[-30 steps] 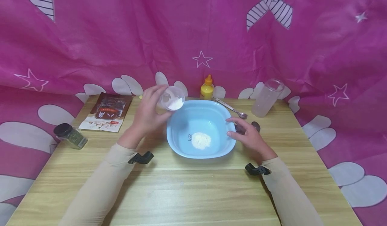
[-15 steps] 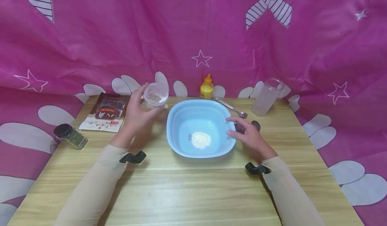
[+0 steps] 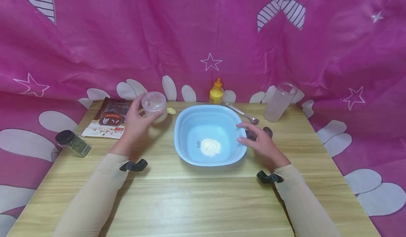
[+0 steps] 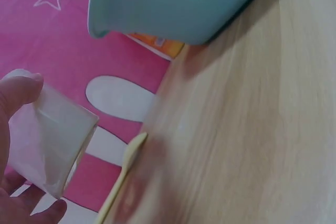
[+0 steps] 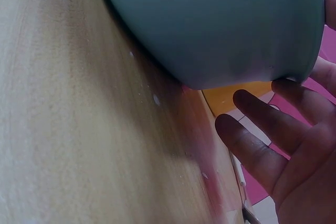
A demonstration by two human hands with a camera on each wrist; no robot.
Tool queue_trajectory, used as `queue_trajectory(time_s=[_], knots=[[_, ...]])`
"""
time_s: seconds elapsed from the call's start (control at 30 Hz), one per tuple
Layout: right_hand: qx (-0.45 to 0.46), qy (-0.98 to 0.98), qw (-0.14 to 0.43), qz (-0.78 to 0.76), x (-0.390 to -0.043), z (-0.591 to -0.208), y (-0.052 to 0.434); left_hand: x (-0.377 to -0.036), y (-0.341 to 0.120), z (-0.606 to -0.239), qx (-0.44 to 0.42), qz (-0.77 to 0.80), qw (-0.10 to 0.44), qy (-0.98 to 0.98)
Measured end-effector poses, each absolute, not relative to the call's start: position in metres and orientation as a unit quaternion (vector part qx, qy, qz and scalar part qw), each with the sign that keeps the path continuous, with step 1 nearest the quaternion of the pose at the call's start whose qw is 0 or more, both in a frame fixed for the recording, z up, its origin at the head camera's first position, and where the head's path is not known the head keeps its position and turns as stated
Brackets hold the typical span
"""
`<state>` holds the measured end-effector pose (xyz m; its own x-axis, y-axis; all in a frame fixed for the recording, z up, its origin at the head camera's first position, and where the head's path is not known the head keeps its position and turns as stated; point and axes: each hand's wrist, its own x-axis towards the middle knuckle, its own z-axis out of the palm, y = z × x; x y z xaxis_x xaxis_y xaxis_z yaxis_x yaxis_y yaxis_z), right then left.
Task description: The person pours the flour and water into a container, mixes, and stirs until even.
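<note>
Holding a small clear plastic cup (image 3: 154,105) upright, just left of the light-blue basin (image 3: 184,124) in the middle of the frame, the person's left hand (image 3: 134,122) has thumb and fingers curled round the cup's wall; the left wrist view shows the same cup (image 4: 50,142) pinched at the lower left, apparently empty or nearly so. A small heap of white powder (image 3: 211,147) lies on the basin floor. The right hand (image 3: 261,143) rests against the basin's right rim, fingers relaxed and spread, steadying it rather than clutching; the right wrist view shows those fingers (image 5: 262,140) lying loose beside the basin wall (image 5: 220,24). I judge the pouring step over and the cup on its way down to the wooden table (image 3: 203,201). The next move calls for a free spot on the table, between the brown packet (image 3: 109,119) at the left and the small pale-yellow lid (image 3: 171,111) lying just behind the basin's left corner. A yellow squeeze bottle (image 3: 216,92), a metal spoon (image 3: 244,113) and a tall clear tumbler (image 3: 280,102) stand across the upper right; a dark-capped spice jar (image 3: 72,142) lies far left.
</note>
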<state>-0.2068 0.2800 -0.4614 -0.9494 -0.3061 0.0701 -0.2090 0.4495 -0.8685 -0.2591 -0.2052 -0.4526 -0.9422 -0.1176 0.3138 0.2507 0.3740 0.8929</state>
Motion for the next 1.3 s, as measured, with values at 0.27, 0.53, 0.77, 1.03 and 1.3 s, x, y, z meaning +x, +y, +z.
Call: queue_trajectory(time_s=[0.27, 0.53, 0.77, 1.03, 1.3], knots=[[-0.146, 0.852, 0.051, -0.500, -0.205, -0.459, 0.279, -0.261, -0.214, -0.465, -0.020, -0.552, 0.138, -0.822], [-0.141, 0.852, 0.051, -0.501, -0.204, -0.458, 0.280, -0.262, -0.218, -0.473, -0.015, -0.550, 0.134, -0.824], [-0.142, 0.851, 0.050, -0.504, -0.202, -0.459, 0.279, -0.262, -0.221, -0.478, -0.017, -0.538, 0.136, -0.831], [-0.147, 0.848, 0.049, -0.507, -0.202, -0.461, 0.279, -0.263, -0.224, -0.481, -0.014, -0.528, 0.134, -0.838], [-0.144, 0.847, 0.052, -0.509, -0.203, -0.460, 0.279, -0.265, -0.225, -0.486, -0.015, -0.530, 0.126, -0.839]])
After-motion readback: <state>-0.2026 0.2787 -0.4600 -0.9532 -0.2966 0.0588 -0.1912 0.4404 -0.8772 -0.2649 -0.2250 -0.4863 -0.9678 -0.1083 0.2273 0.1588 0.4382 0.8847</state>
